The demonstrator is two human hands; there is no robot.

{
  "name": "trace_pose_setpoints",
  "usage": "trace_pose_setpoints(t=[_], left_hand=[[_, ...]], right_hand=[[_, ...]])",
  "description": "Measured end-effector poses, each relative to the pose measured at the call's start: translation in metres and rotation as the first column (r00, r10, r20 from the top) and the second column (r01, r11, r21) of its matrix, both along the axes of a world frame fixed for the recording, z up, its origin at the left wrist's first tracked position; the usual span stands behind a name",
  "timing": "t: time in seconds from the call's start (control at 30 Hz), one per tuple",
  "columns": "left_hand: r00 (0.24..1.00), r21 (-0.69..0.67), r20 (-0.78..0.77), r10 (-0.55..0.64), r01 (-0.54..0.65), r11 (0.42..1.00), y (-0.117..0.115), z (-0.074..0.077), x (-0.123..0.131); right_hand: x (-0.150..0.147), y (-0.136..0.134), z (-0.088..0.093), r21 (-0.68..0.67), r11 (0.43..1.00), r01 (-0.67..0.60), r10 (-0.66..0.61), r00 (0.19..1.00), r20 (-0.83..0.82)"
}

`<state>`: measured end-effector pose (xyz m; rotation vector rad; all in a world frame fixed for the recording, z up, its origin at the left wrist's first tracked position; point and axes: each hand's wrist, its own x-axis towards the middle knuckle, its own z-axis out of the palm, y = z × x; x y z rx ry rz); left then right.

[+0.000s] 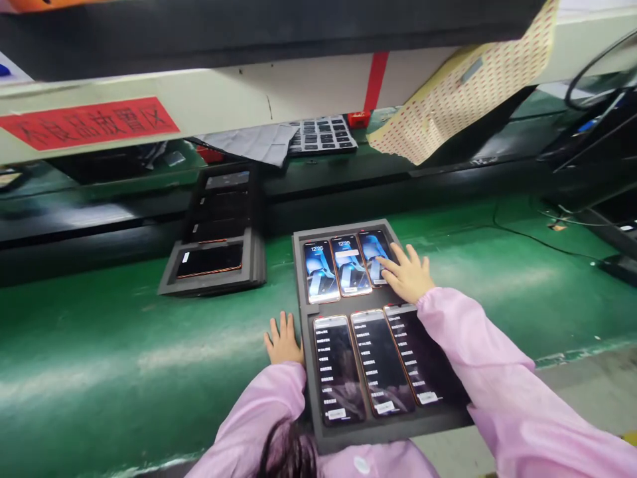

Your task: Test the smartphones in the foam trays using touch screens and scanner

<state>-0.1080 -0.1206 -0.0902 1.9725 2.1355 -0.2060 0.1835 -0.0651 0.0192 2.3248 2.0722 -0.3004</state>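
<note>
Six orange-rimmed phones glow, three brightly blue.

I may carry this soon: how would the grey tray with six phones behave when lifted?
The grey tray is probably fairly stiff: its edges look straight and thick. It's likely weighty, carrying six phones. Tilted steeply, it might let them slide, as nothing covers them.

Light glares off a glossy green work surface backed by a dark rail, beneath a pale overhead beam bearing a red sign in Chinese characters and a red stripe. Grey floor shows beyond the green surface's edge, at lower right.
</note>
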Motion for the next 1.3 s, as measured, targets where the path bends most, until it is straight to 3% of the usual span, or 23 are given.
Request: trace_pose_setpoints(t=[0.1, 0.27, 0.33, 0.4, 0.47, 0.6, 0.7, 0.8, 0.93, 1.0, 1.07, 1.13, 1.2, 1.23, 1.3], left_hand=[[1.0, -0.002, 0.01, 0.018, -0.018, 1.0, 0.0, -0.002, 0.001], [0.999, 0.006, 0.004, 0.045, -0.045, 0.999, 0.0, -0.003, 0.004], [0.999, 0.007, 0.011, 0.054, -0.054, 0.999, -0.001, -0.002, 0.004], [0.998, 0.006, 0.023, 0.063, -0.063, 0.998, -0.001, -0.002, 0.005], [0.997, 0.002, 0.029, 0.068, -0.068, 0.998, 0.0, -0.001, 0.004], [0.998, -0.005, 0.027, 0.065, -0.065, 0.998, 0.001, 0.0, 0.004], [0.997, -0.012, 0.034, 0.072, -0.071, 0.997, 0.002, 0.002, 0.004], [0.996, -0.014, 0.044, 0.08, -0.079, 0.997, 0.003, 0.003, 0.004], [0.996, 0.011, 0.045, 0.081, -0.081, 0.997, 0.002, 0.003, 0.005], [0.996, 0.04, 0.052, 0.079, -0.081, 0.996, 0.002, 0.002, 0.005], [0.995, 0.069, 0.069, 0.068, -0.073, 0.995, 0.001, 0.001, 0.004], [0.995, 0.096, 0.086, 0.055, -0.063, 0.993, 0.001, -0.001, 0.004], [0.994, 0.121, 0.099, 0.048, -0.06, 0.991, 0.0, -0.001, 0.004], [0.993, 0.132, 0.105, 0.047, -0.061, 0.989, 0.0, -0.001, 0.004], [0.992, 0.149, 0.116, 0.047, -0.065, 0.987, 0.0, -0.001, 0.004]], right_hand=[[-0.012, 0.006, 0.001, -0.064, 0.971, -0.231, 0.227, 0.972, -0.069], [-0.032, 0.022, 0.003, -0.053, 0.991, -0.125, 0.123, 0.992, -0.032], [-0.048, 0.022, 0.005, -0.048, 0.969, -0.243, 0.239, 0.968, -0.071], [-0.068, 0.021, 0.006, -0.062, 0.906, -0.418, 0.407, 0.902, -0.144], [-0.085, 0.025, 0.006, -0.063, 0.881, -0.468, 0.454, 0.876, -0.167], [-0.087, 0.044, 0.01, -0.02, 0.977, -0.211, 0.209, 0.974, -0.088], [-0.063, 0.044, 0.02, 0.013, 0.991, -0.131, 0.132, 0.989, -0.073], [-0.027, 0.025, 0.025, -0.003, 0.996, -0.091, 0.091, 0.994, -0.06], [0.026, -0.009, 0.008, -0.072, 0.989, 0.131, -0.139, 0.984, -0.114], [0.051, -0.028, -0.011, -0.091, 0.974, 0.21, -0.227, 0.939, -0.26], [0.068, -0.048, -0.031, -0.057, 0.974, 0.219, -0.217, 0.831, -0.512], [0.074, -0.069, -0.049, -0.059, 0.962, 0.265, -0.218, 0.623, -0.752], [0.071, -0.086, -0.061, -0.07, 0.952, 0.299, -0.199, 0.426, -0.883], [0.067, -0.092, -0.064, -0.057, 0.948, 0.314, -0.178, 0.373, -0.91], [0.058, -0.097, -0.066, -0.005, 0.941, 0.338, -0.137, 0.37, -0.919]])
